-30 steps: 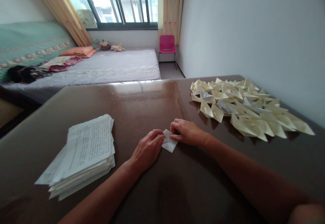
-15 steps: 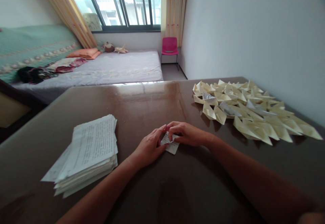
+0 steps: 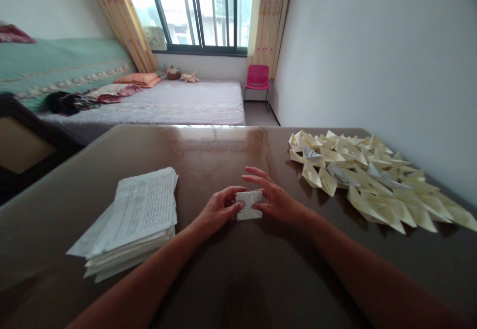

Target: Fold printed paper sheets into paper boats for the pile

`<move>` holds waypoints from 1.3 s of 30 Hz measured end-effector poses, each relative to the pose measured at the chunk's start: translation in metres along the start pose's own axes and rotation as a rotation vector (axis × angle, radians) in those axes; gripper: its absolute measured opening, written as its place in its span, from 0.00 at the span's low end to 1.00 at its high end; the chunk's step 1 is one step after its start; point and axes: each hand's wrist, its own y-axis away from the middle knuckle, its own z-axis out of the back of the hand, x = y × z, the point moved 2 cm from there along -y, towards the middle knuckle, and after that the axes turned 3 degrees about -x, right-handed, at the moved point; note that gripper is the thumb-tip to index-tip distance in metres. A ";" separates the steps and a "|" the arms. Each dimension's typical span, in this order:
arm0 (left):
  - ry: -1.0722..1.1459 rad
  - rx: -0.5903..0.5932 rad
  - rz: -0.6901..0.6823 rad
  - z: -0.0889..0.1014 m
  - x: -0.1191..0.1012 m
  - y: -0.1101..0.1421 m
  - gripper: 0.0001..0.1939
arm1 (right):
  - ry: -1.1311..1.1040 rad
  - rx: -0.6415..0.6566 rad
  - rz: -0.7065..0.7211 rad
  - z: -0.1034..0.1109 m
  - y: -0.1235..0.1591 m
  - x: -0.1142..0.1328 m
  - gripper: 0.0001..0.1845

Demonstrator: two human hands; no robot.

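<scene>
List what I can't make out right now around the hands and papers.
Head view: back of the folded printed paper, turned away from the camera.
Head view: parts of its side edges, covered by the left hand and right hand.
Head view: wording on the top sheet of the paper stack, too small and blurred.
Head view: exact number of paper boats, since they overlap.

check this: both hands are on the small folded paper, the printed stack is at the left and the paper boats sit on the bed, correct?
The head view shows the paper boats on the table, not the bed. The left hand and right hand are on the small folded paper, and the printed stack is at the left.
</scene>
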 end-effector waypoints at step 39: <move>-1.169 -0.124 -0.403 -0.035 -0.002 0.054 0.13 | 0.734 0.031 0.025 -0.010 0.075 0.004 0.10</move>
